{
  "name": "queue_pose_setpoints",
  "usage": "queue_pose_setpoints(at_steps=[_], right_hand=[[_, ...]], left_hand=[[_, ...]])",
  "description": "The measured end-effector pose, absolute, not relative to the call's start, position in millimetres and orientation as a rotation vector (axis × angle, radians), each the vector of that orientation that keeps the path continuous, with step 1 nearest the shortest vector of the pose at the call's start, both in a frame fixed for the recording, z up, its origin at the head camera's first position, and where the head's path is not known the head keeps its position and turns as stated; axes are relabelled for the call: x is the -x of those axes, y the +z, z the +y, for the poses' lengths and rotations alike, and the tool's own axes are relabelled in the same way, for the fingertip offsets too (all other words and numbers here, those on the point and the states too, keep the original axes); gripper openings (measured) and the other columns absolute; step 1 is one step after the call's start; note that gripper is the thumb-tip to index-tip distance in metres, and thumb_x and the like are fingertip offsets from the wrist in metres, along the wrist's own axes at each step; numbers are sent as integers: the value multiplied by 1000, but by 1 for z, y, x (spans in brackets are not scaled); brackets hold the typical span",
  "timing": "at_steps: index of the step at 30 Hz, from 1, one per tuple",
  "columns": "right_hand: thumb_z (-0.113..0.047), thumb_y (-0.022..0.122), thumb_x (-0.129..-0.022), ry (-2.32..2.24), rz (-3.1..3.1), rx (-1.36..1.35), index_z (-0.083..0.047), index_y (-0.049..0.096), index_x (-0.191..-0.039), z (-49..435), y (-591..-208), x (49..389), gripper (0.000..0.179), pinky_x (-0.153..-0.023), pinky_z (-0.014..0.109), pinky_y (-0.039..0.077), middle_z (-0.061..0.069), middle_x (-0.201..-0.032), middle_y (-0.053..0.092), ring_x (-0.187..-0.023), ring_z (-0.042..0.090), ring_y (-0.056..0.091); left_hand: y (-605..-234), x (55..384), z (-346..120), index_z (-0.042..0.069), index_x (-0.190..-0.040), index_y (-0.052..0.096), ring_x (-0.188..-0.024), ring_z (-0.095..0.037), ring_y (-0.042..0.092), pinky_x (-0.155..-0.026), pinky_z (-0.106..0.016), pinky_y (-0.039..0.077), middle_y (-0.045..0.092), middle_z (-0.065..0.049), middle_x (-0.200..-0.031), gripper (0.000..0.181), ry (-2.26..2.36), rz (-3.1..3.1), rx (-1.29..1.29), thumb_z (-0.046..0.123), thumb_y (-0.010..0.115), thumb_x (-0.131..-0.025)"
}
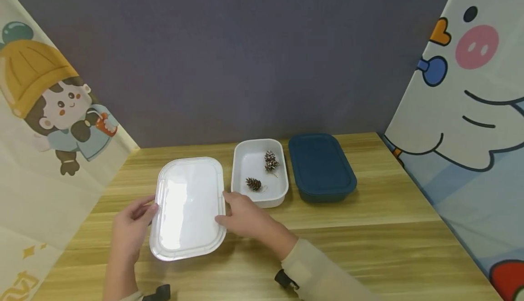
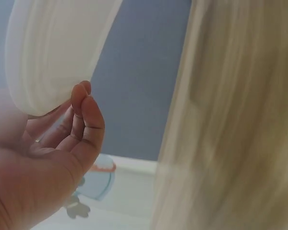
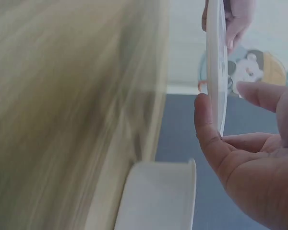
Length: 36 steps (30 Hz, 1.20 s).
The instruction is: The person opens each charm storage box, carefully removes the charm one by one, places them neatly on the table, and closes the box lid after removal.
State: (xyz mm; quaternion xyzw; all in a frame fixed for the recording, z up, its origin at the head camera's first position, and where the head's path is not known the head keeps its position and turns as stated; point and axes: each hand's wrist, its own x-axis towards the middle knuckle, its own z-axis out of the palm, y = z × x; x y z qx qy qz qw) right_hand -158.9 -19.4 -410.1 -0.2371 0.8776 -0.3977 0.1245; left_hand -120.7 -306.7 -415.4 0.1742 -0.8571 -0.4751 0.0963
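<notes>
A white rounded lid is held up above the wooden table, its glossy face catching the light. My left hand pinches its left edge, and in the left wrist view the thumb and fingers close on the lid's rim. At the opposite edge my right hand grips the lid, fingers beneath and thumb on the upper side. In the right wrist view the lid appears edge-on. Just right of it stands an uncovered white box containing a few pine cones.
A dark blue lidded box stands right of the white one. A grey panel rises behind the wooden table. Cartoon-printed sheets flank it, one at the left and one at the right.
</notes>
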Motion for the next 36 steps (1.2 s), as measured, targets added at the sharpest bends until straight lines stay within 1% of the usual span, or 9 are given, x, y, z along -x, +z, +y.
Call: queue_pose_setpoints(at_steps=[2, 4, 8, 9, 12, 16, 21, 28, 36], right_hand=[[-28, 73, -101, -1127, 2563, 708, 6, 42, -159, -25, -413, 158, 74, -116, 39, 52, 22, -156, 57, -132, 28, 66], [-29, 74, -99, -1080, 2566, 715, 5, 45, -158, -28, -416, 157, 74, -116, 37, 52, 21, -152, 61, -126, 24, 68], [-31, 76, -97, -960, 2486, 664, 6, 42, -158, -32, -425, 158, 80, -86, 30, 62, 18, -107, 79, -73, 21, 74], [-33, 77, -96, -914, 2476, 654, 6, 41, -159, -33, -427, 158, 82, -85, 29, 61, 17, -103, 79, -71, 20, 73], [-39, 76, -96, -788, 2477, 657, 4, 39, -161, -35, -431, 158, 87, -102, 31, 59, 20, -122, 78, -104, 23, 78], [-45, 74, -97, -687, 2524, 696, 2, 41, -161, -39, -433, 157, 86, -126, 36, 42, 18, -160, 54, -149, 27, 53], [-42, 75, -97, -565, 2536, 764, 1, 40, -161, -44, -435, 152, 85, -129, 34, 37, 18, -168, 43, -155, 28, 46], [-45, 78, -95, -327, 2567, 918, -3, 38, -164, -53, -443, 148, 90, -127, 27, 37, 13, -175, 33, -156, 23, 44], [-57, 75, -95, -339, 2562, 853, -17, 24, -171, -60, -450, 154, 100, -126, 30, 40, 4, -180, 20, -157, 24, 43]], left_hand=[[-418, 118, -311, 3, -145, 64, -87, 10, 65, -76, -12, 58, 72, -23, -131, 41, -1399, -2572, -514, 22, 63, -108], [-421, 116, -316, 0, -147, 61, -92, 1, 69, -77, -16, 60, 71, -26, -133, 44, -1387, -2658, -486, 21, 63, -109], [-427, 114, -322, -5, -152, 53, -116, -31, 73, -87, -31, 64, 64, -31, -143, 53, -1287, -2938, -348, 23, 63, -108], [-429, 113, -323, -7, -152, 52, -121, -38, 71, -89, -35, 64, 63, -32, -144, 55, -1260, -3000, -301, 24, 64, -108], [-434, 112, -324, -10, -152, 49, -130, -48, 65, -98, -48, 62, 58, -35, -148, 62, -1191, -3126, -173, 27, 67, -106], [-439, 107, -323, -12, -153, 46, -129, -52, 63, -104, -58, 57, 57, -39, -146, 74, -1104, -3207, -102, 33, 74, -101], [-440, 103, -320, -16, -152, 42, -124, -51, 63, -106, -64, 52, 60, -41, -137, 84, -967, -3251, -73, 34, 79, -96], [-446, 100, -319, -24, -147, 42, -143, -72, 31, -116, -77, 33, 27, -46, -161, 102, -714, -3363, -110, 48, 85, -88], [-451, 105, -324, -26, -149, 35, -139, -81, 20, -109, -86, 32, 14, -46, -164, 119, -533, -3391, -109, 63, 82, -85]])
